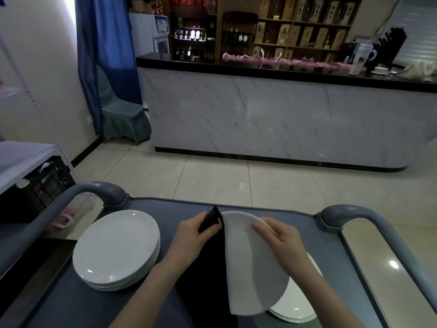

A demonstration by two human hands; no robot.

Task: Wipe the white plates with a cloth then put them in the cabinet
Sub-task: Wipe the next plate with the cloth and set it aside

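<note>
You hold one plate on edge over the cart, cloth against it.

Across the top of the frame runs the marble-fronted bar (272, 119), well apart from your work. Below it the grey cart (78, 301) fills the lower frame. At lower left a stack (115, 247) of white plates sits flat on the cart. At lower centre the plate (253, 263) you hold stands tilted, its back toward you, above more plates (295, 308) lying at lower right. The dark cloth (205, 280) hangs along that plate's left edge, touching it. Your right hand (281, 235) grips the plate's upper rim with fingers curled over it. Your left hand (189, 235) pinches the cloth's top corner.
</note>
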